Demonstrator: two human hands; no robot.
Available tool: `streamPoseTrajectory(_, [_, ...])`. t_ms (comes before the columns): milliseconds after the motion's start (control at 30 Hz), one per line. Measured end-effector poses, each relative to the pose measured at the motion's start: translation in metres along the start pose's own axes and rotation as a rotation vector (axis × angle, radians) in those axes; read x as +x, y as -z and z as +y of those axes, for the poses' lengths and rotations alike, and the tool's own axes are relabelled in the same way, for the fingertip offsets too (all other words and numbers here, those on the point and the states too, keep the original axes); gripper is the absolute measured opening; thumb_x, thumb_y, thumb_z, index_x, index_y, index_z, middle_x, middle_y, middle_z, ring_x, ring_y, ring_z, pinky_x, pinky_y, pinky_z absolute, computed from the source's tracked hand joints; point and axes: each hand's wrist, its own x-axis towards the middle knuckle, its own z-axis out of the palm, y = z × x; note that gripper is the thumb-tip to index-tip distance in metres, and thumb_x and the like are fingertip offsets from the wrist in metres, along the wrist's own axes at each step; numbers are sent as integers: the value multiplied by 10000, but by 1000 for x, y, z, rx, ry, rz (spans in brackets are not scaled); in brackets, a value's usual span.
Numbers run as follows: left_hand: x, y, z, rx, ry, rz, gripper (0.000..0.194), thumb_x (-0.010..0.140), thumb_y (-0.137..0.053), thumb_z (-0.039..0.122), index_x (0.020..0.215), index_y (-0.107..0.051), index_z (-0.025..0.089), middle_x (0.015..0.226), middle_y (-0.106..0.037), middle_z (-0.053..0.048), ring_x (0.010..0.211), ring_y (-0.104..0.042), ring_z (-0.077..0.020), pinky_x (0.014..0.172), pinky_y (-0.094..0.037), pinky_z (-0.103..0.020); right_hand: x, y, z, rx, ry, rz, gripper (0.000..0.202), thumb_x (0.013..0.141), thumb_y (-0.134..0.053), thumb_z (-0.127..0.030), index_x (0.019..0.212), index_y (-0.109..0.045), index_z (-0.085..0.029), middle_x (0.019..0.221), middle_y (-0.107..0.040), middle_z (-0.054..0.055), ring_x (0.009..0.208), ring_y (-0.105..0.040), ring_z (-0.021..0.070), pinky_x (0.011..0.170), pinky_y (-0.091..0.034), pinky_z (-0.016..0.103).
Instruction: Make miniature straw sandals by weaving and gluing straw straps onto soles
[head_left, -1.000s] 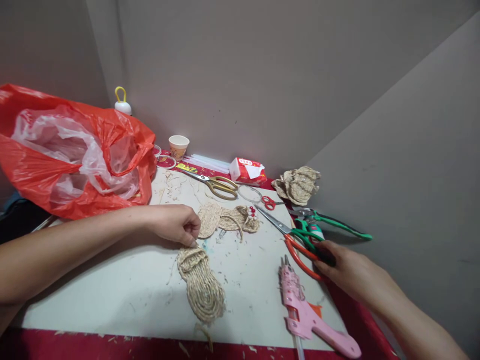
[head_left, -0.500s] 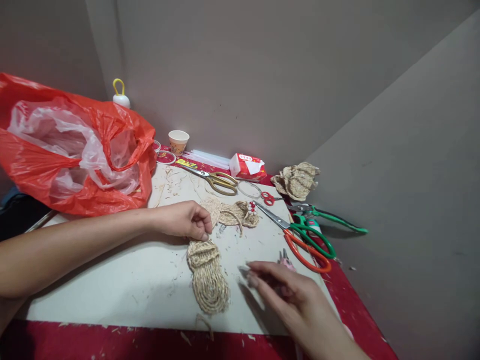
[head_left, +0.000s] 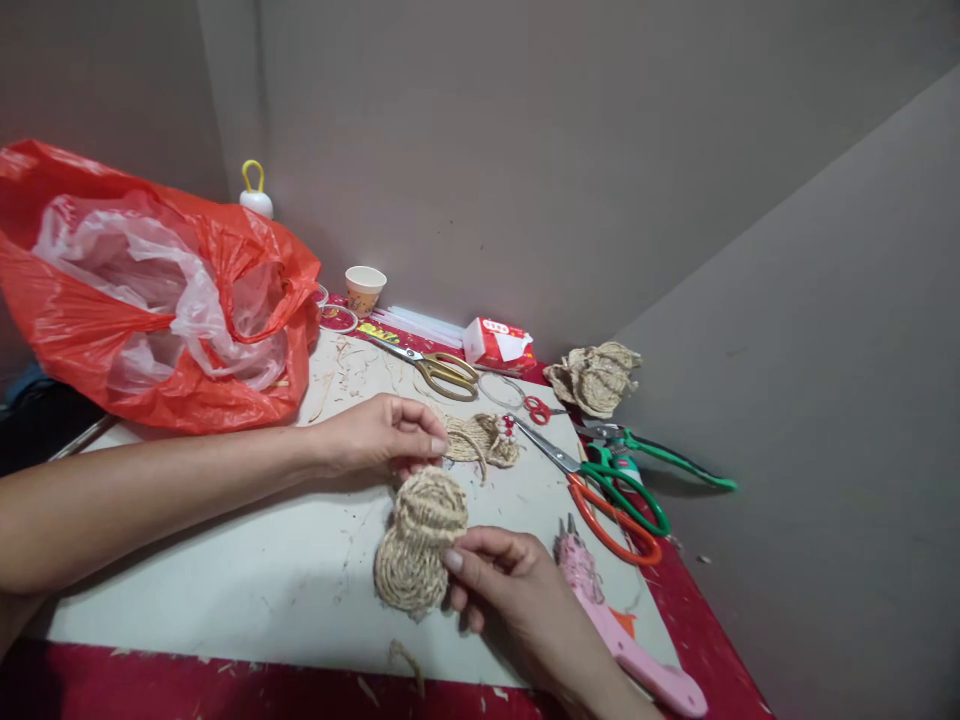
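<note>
A small woven straw slipper (head_left: 411,570), with a coiled sole and a strap across its upper part, is tilted up above the white board. At its upper end my left hand (head_left: 390,435) is closed, the fingertips partly hidden behind the slipper. The thumb and fingers of my right hand (head_left: 517,590) pinch its right edge. Just beyond lies a second straw slipper (head_left: 469,437) with red and white beads and a loose strand. Pink-handled pliers (head_left: 592,590) lie to the right of my right hand.
Orange-and-green-handled scissors (head_left: 600,490), green pruning shears (head_left: 667,455), gold-handled scissors (head_left: 442,372) and small red scissors (head_left: 537,408) lie around the board (head_left: 247,560). A red plastic bag (head_left: 255,400) stands left. Behind are a paper cup (head_left: 365,292), tissue pack (head_left: 499,345) and straw bundle (head_left: 596,378).
My right hand has moved left and taken hold of the slipper's edge. The slipper has been tilted up from the board. My left hand has shifted slightly right. The pink pliers show more fully.
</note>
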Motion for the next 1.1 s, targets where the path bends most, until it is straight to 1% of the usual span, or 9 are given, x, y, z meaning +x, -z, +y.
streamPoseTrajectory(67, [1, 1, -1, -25, -12, 31, 238, 762, -702, 338, 854, -637, 128, 705, -628, 4, 545, -557, -61, 543, -450, -205, -2, 2, -5, 37, 59, 71, 355, 656, -790, -460, 693, -663, -130, 482, -649, 12, 359, -502, 67, 400, -393, 171])
streamPoseTrajectory(133, [0, 1, -1, -45, 36, 9, 291, 784, -671, 409, 863, -632, 131, 721, -649, -14, 549, -591, -82, 543, -470, -230, -4, 4, -11, 81, 128, 157, 340, 676, -779, -454, 676, -635, -146, 498, -651, 0, 392, -516, 67, 440, -414, 173])
streamPoseTrajectory(267, [-4, -10, -6, -9, 229, -200, 356, 740, -700, 470, 813, -623, 130, 619, -654, -17, 489, -606, -111, 500, -469, -247, -6, 9, -17, 177, 232, 257, 300, 700, -781, -393, 633, -621, -148, 530, -662, 1, 423, -533, 69, 466, -428, 169])
streamPoseTrajectory(367, [-9, -23, -12, 36, 242, -276, 351, 695, -742, 451, 790, -638, 130, 583, -630, 11, 448, -567, -83, 492, -476, -225, -6, 11, -16, 210, 245, 255, 286, 691, -793, -383, 651, -633, -148, 529, -667, 4, 436, -559, 79, 483, -448, 171])
streamPoseTrajectory(533, [-15, -33, -16, 62, 147, -118, 332, 697, -728, 437, 735, -640, 119, 598, -579, 26, 458, -484, -54, 463, -427, -185, -10, 5, -11, 245, 229, 187, 275, 703, -780, -404, 749, -679, -152, 561, -693, 24, 453, -582, 96, 489, -476, 192])
streamPoseTrajectory(633, [-17, -35, -17, 72, 55, -47, 315, 700, -725, 406, 660, -602, 119, 560, -513, 51, 461, -408, -46, 452, -373, -176, -16, -3, -8, 228, 177, 170, 289, 654, -812, -404, 676, -686, -146, 505, -674, 25, 398, -554, 88, 425, -442, 178])
streamPoseTrajectory(733, [-19, -39, -16, 66, 41, -34, 340, 683, -729, 412, 607, -565, 124, 521, -477, 63, 452, -368, -47, 443, -338, -181, -20, -9, -4, 152, 178, 181, 312, 644, -817, -413, 601, -689, -132, 432, -641, 24, 365, -532, 73, 410, -409, 158])
streamPoseTrajectory(933, [-22, -44, -15, -11, 105, -38, 330, 580, -786, 375, 602, -561, 135, 508, -496, 66, 457, -408, -61, 455, -375, -192, -18, -9, 5, 88, 175, 204, 346, 702, -761, -462, 619, -704, -131, 439, -629, 28, 381, -521, 82, 425, -397, 179])
streamPoseTrajectory(1100, [-25, -49, -23, -1, 62, -4, 229, 652, -713, 294, 592, -564, 131, 504, -493, 52, 451, -396, -64, 444, -340, -198, -21, -12, 3, -8, 201, 223, 375, 740, -711, -496, 618, -690, -142, 434, -623, 26, 373, -514, 94, 423, -394, 198])
